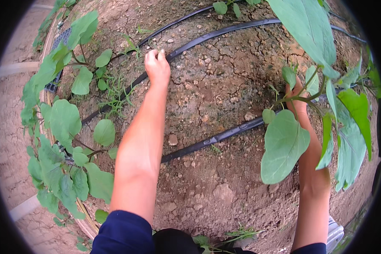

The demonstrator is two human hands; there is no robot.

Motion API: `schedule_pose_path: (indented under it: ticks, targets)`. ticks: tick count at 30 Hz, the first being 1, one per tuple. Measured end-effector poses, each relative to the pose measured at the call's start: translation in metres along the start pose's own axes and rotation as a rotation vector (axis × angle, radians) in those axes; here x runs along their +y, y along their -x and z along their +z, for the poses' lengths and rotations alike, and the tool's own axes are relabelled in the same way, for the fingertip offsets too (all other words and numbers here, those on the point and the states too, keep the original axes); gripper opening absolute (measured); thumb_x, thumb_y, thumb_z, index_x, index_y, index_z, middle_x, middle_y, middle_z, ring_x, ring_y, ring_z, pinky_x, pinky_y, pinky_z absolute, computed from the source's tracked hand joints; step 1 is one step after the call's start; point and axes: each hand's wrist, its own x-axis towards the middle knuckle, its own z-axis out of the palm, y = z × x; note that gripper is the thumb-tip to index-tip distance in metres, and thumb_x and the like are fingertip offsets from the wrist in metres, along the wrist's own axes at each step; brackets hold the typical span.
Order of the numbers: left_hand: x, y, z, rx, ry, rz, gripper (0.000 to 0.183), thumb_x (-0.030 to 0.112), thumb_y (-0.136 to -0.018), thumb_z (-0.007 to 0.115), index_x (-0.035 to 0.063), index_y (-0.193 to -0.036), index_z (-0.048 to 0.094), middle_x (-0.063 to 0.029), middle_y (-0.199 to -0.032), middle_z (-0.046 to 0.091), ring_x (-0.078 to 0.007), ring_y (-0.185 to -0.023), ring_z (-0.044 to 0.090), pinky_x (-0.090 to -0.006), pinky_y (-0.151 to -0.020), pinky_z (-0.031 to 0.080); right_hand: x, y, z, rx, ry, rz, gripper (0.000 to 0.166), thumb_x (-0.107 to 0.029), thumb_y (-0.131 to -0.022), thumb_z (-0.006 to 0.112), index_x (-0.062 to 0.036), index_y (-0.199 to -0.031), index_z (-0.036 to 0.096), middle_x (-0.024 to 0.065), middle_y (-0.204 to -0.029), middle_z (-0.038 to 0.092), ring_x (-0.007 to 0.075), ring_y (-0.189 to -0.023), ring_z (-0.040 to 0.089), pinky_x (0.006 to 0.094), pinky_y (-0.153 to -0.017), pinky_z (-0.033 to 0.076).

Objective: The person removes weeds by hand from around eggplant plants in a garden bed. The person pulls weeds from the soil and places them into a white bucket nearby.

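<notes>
My left hand [157, 69] reaches over cracked, stony soil [206, 85], its fingers curled together beside a black drip irrigation line [214, 35]. Whether anything is pinched in those fingertips is too small to tell. On the other side, my right hand [297, 95] is low among the stems of a broad-leaved plant, apparently an eggplant [285, 147]. A stem and leaves cross in front of that hand, so its fingers are partly hidden. Another drip line [222, 136] runs along the ground close to my right hand.
More broad-leaved plants [65, 119] line the left side. Grassy weeds [116, 98] grow along the middle drip line. A dark seedling tray [63, 37] lies at the upper left. Loose green weeds [244, 234] lie near my legs. A whitish plastic container [335, 234] stands beside my right forearm.
</notes>
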Motion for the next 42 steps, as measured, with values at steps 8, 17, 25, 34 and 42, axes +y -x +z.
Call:
schedule_pose_path:
  ticks: [8,17,25,34,42]
  targets:
    - [0.185,0.243,-0.179,-0.88,0.929,0.52,0.011,-0.002,-0.08,0.059,0.0011,-0.089,0.064,-0.0079,-0.084,0.061,-0.0254,-0.074,0.059,-0.0355,-0.065,0.051,0.048,0.003,-0.026,0.179,0.21,-0.021,0.019,-0.016,-0.087,0.051,-0.0031,-0.096,0.062,0.0255,-0.089,0.062,0.0351,-0.08,0.063,0.0473,-0.071,0.05]
    - [0.147,0.318,-0.29,-1.185,0.898,0.744,0.029,0.009,-0.083,0.058,-0.0019,-0.109,0.06,-0.0151,-0.113,0.059,-0.031,-0.114,0.054,-0.046,-0.107,0.036,-0.166,0.218,-0.23,-0.631,-0.227,0.681,0.022,-0.02,-0.094,0.054,-0.0082,-0.075,0.053,-0.0022,-0.056,0.049,0.0073,-0.048,0.045,0.0239,-0.044,0.035]
    - [0.115,0.225,-0.227,-0.806,0.486,0.621,0.01,0.007,-0.083,0.067,-0.0006,-0.09,0.066,-0.0146,-0.094,0.066,-0.0257,-0.093,0.062,-0.0388,-0.087,0.051,-0.176,0.383,-0.459,0.478,0.055,0.653,0.012,-0.019,-0.099,0.054,-0.0116,-0.089,0.054,-0.0079,-0.066,0.046,0.0007,-0.052,0.036,0.0198,-0.043,0.028]
    - [0.082,0.21,-0.314,-1.022,0.595,0.482,0.012,0.007,-0.083,0.067,-0.0005,-0.089,0.062,-0.0144,-0.102,0.061,-0.0283,-0.091,0.06,-0.0375,-0.079,0.049,-0.183,0.409,-0.497,-0.365,1.024,0.884,0.03,-0.018,-0.08,0.065,0.0036,-0.1,0.06,0.0248,-0.098,0.062,0.0409,-0.1,0.059,0.0485,-0.083,0.046]
    - [-0.061,0.292,-0.432,-1.193,0.341,-0.6,0.014,0.014,-0.09,0.062,0.0007,-0.094,0.062,-0.0138,-0.083,0.063,-0.0191,-0.072,0.061,-0.0366,-0.065,0.049,-0.415,0.165,-0.322,-0.952,0.584,-0.053,0.022,-0.018,-0.091,0.053,-0.0009,-0.077,0.054,0.0179,-0.074,0.06,0.0374,-0.07,0.061,0.0464,-0.067,0.051]
